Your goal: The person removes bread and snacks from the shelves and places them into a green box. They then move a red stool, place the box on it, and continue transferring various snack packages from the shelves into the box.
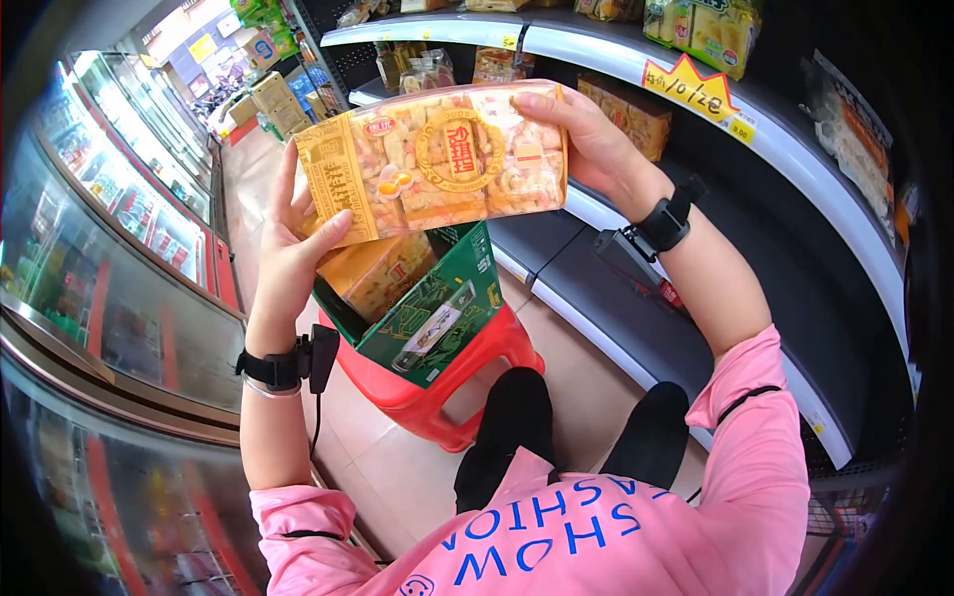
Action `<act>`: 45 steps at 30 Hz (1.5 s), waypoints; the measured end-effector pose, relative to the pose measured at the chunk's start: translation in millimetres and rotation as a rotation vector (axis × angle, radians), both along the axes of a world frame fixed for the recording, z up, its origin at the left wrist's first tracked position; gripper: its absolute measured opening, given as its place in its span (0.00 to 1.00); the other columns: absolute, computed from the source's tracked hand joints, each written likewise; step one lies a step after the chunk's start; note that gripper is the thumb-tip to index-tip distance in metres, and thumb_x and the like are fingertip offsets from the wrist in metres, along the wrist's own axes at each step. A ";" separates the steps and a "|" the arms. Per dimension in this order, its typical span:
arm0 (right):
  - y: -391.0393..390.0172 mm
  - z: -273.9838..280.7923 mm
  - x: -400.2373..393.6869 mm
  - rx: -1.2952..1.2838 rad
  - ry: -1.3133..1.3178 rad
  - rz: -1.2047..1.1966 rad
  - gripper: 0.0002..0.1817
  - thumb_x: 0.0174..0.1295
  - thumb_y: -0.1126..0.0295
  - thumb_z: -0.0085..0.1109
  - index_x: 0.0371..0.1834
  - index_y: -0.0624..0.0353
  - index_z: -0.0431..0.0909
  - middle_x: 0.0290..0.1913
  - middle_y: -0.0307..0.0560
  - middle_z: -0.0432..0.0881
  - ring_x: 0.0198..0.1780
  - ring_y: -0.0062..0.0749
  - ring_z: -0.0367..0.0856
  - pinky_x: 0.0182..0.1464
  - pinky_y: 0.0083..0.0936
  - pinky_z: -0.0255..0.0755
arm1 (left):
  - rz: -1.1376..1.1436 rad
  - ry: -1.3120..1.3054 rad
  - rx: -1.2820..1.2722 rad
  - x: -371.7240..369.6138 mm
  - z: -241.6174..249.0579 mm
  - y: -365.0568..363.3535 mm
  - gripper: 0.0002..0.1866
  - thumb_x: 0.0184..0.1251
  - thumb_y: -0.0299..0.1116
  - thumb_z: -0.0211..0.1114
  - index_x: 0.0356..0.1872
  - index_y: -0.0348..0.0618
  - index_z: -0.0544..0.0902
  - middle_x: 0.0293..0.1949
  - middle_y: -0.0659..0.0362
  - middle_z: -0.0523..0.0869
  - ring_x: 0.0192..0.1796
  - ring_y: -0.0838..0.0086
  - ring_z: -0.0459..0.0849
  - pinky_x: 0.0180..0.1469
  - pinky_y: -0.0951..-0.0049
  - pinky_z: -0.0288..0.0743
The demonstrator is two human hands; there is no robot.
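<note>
Both my hands hold one long clear-and-gold snack package [437, 164] with pale, puffed pastry pieces showing through it. My left hand [298, 233] grips its left end, thumb across the front. At the upper right end my right hand [591, 134] is closed on it, thumb on top. Just below the package a green cardboard box [452, 323] stands open on a red plastic stool [422, 402]. Inside that box sits another similar snack package [383, 278], partly hidden by the one I hold.
Dark store shelves [556, 268] curve along the right, with snack bags and a price sign [693, 94] on the upper tier. Glass-door fridges [119, 248] line the left. Cartons [278, 99] are stacked farther down the aisle. My legs are close to the stool.
</note>
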State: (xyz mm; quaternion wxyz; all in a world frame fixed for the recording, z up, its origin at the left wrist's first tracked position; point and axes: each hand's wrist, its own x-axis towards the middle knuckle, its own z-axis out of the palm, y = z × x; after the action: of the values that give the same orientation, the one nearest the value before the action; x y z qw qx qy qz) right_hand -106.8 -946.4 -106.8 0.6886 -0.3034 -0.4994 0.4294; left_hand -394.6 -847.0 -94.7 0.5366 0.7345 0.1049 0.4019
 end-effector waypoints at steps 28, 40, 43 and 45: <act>-43.7 -53.2 83.6 -0.044 0.319 -0.299 0.22 0.55 0.69 0.62 0.51 0.67 0.68 0.49 0.53 0.77 0.49 0.34 0.79 0.53 0.32 0.75 | 0.176 0.285 0.282 -11.3 -25.2 -11.3 0.25 0.51 0.18 0.66 0.54 0.36 0.73 0.52 0.55 0.76 0.55 0.72 0.75 0.58 0.74 0.67; -42.2 -91.8 127.4 -0.029 0.368 -0.437 0.22 0.56 0.71 0.61 0.53 0.65 0.67 0.50 0.52 0.76 0.52 0.36 0.77 0.55 0.33 0.72 | 0.228 0.221 0.316 -13.7 -35.6 -7.8 0.24 0.50 0.17 0.65 0.52 0.34 0.74 0.52 0.54 0.76 0.55 0.72 0.74 0.59 0.73 0.67; -37.7 -99.2 138.3 0.026 0.324 -0.596 0.25 0.51 0.75 0.65 0.51 0.66 0.67 0.48 0.52 0.76 0.49 0.36 0.78 0.51 0.32 0.75 | 0.242 0.225 0.329 -12.8 -33.8 -10.0 0.24 0.49 0.16 0.65 0.52 0.34 0.75 0.53 0.54 0.76 0.56 0.71 0.74 0.59 0.73 0.66; -34.4 -103.6 142.8 0.014 0.304 -0.712 0.26 0.49 0.76 0.66 0.51 0.66 0.66 0.48 0.52 0.76 0.49 0.36 0.78 0.51 0.32 0.74 | 0.244 0.221 0.341 -12.1 -33.8 -10.6 0.23 0.49 0.15 0.65 0.51 0.34 0.75 0.53 0.53 0.76 0.56 0.70 0.74 0.60 0.72 0.65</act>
State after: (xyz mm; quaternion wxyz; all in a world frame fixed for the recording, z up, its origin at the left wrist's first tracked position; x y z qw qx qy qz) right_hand 36.0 -980.8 -210.5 0.8628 -0.3860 -0.2577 0.2005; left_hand -406.7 -857.7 -128.5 0.3376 0.8359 0.1819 0.3928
